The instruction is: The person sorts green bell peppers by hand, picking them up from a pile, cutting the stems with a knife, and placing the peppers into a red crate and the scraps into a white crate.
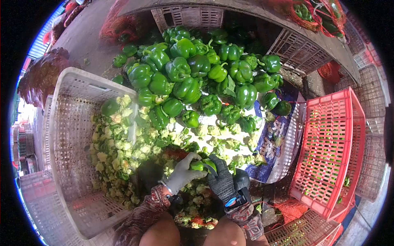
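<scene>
In my left hand (183,174), which wears a light grey glove, is a green bell pepper (196,165) with the fingers closed round it. My right hand (222,178), in a dark grey glove, is closed on a small knife (210,168); its curved blade lies against the pepper and the handle is hidden in the fist. Both hands are close together above my knees. Cut pepper cores (213,143) are scattered just beyond them, and a big pile of whole green peppers (186,90) rises farther out.
At my left stands a white perforated crate (76,164) with many pepper cores (117,151) in and beside it. A red crate (322,151) leans at the right. A wooden ledge (262,16) runs behind the pile, and red mesh bags (289,211) lie around.
</scene>
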Available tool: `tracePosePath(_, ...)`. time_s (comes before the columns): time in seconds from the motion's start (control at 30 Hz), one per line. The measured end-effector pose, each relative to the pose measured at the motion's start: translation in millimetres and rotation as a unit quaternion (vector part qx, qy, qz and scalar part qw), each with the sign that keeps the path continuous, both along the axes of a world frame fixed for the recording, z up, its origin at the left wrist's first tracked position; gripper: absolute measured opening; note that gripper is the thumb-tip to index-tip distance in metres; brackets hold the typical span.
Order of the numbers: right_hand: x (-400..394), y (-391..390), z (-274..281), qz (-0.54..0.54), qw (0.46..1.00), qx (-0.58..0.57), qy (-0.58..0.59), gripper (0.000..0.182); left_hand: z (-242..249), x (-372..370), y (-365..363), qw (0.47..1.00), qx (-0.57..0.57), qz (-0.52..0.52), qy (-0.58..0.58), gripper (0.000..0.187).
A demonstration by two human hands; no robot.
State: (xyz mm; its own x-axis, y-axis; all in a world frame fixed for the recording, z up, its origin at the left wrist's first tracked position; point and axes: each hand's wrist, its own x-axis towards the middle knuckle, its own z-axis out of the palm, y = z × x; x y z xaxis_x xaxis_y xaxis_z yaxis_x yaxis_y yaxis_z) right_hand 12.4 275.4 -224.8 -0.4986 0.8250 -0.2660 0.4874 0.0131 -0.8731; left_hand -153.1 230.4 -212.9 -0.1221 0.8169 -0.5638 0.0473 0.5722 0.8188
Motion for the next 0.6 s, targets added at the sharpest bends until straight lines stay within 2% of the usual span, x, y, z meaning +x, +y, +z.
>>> tracePosePath(0.03,2.1,-3.8,-7.7,-0.015,0.998,-0.036,0.049,0.05,-2.9,-0.1,-1.8,0.999,-0.009,0.018,-0.037,0.044)
tracePosePath(0.1,6.1,-12.6,-30.0,-0.042,0.983,-0.107,0.146,0.05,-7.5,-0.2,-2.1,0.998,0.042,0.046,-0.022,0.044)
tracePosePath(0.17,5.6,-1.1,-13.4,-0.001,0.992,-0.065,0.105,0.048,-19.0,0.1,-8.7,0.992,0.065,0.077,-0.074,0.044)
tracePosePath(0.23,16.4,-1.9,-27.3,-0.066,0.977,-0.153,0.134,0.045,-44.0,-7.6,-26.0,0.977,0.078,0.109,-0.168,0.04)
tracePosePath(0.3,33.4,-18.8,-79.6,-0.23,0.876,-0.358,0.226,0.043,-51.3,-21.5,-31.8,0.968,0.125,0.132,-0.172,0.035)
tracePosePath(0.33,34.4,-19.6,-78.1,-0.227,0.883,-0.344,0.226,0.043,-51.1,-28.3,-33.9,0.974,0.13,0.127,-0.133,0.033)
tracePosePath(0.4,28.3,-13.6,-59.1,-0.214,0.896,-0.313,0.229,0.043,-38.7,-41.9,-33.4,0.992,0.108,0.063,0.033,0.023)
tracePosePath(0.47,19.1,-5.2,-36.3,-0.195,0.91,-0.281,0.234,0.043,-36.3,-35.0,-23.1,0.946,0.054,0.285,-0.144,0.021)
tracePosePath(0.53,12.5,0.9,-14.1,-0.038,0.972,-0.203,0.114,0.046,-24.0,-29.9,-23.0,0.958,0.033,0.236,-0.162,0.029)
tracePosePath(0.57,9.5,0.2,-9.7,0.007,0.977,-0.192,0.093,0.046,-17.6,-27.4,-22.3,0.962,0.023,0.21,-0.17,0.033)
tracePosePath(0.6,6.4,-5.5,-13.4,0.007,0.957,-0.257,0.132,0.046,-24.3,-22.1,-24.5,0.98,0.016,0.13,-0.151,0.034)
